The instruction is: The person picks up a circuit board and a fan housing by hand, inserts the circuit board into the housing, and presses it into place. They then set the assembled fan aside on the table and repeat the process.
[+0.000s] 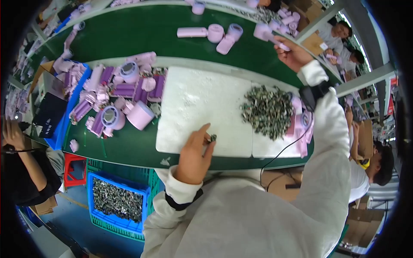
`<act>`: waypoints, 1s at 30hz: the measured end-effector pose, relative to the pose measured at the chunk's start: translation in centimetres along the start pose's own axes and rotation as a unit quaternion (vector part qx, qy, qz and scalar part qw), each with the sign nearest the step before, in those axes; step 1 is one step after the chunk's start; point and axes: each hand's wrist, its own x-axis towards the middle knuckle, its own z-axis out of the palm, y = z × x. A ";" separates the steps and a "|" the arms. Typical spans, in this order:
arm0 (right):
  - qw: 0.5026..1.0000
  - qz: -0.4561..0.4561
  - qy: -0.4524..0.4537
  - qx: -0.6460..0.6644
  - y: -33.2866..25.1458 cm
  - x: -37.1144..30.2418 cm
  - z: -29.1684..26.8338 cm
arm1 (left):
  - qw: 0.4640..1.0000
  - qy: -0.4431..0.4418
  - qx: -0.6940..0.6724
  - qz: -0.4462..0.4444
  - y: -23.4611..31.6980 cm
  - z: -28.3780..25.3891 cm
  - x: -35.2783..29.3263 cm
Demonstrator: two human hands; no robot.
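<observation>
My left hand (194,155) is low over the white foam board (193,103), with a small dark green part (212,138) pinched between thumb and fingers. Its exact kind is too small to make out. Reaching far to the right, my right hand (294,55) grips the handle of a pink handheld fan (263,32) above the green conveyor belt (142,34). On the right side of the board lies a heap of small green and silver parts (266,112). Pink fan pieces (305,122) sit beside that heap, under my right forearm.
Pink and purple fan housings (140,115) are piled left of the board, near a blue tray (77,101). Several pink fans (215,33) rest on the belt. Below the bench, a blue crate (91,193) holds more small parts. A co-worker's hand (13,134) is at far left.
</observation>
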 end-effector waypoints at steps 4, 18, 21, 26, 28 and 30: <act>0.998 -0.012 -0.038 -0.041 2.7 -12.1 8.6 | 0.999 -0.029 -0.014 0.019 -0.9 -0.6 -0.1; 0.841 -0.073 0.016 -0.535 17.0 -18.8 21.3 | 0.965 0.015 -0.254 -0.057 -1.1 -2.0 -3.0; 0.792 -0.167 0.012 -0.588 15.3 -17.1 21.3 | 0.968 0.000 -0.252 -0.010 -0.8 -2.3 -3.0; 0.663 -0.276 -0.082 -0.691 14.6 -14.6 20.0 | 0.986 -0.014 -0.163 0.022 -0.9 -1.4 -3.0; 0.646 -0.311 -0.101 -0.690 14.6 -14.2 19.2 | 0.991 -0.012 -0.127 0.038 -0.9 -1.3 -2.1; 0.612 -0.369 -0.147 -0.684 14.7 -13.5 18.5 | 0.996 -0.022 -0.073 0.037 -0.4 -1.3 -2.5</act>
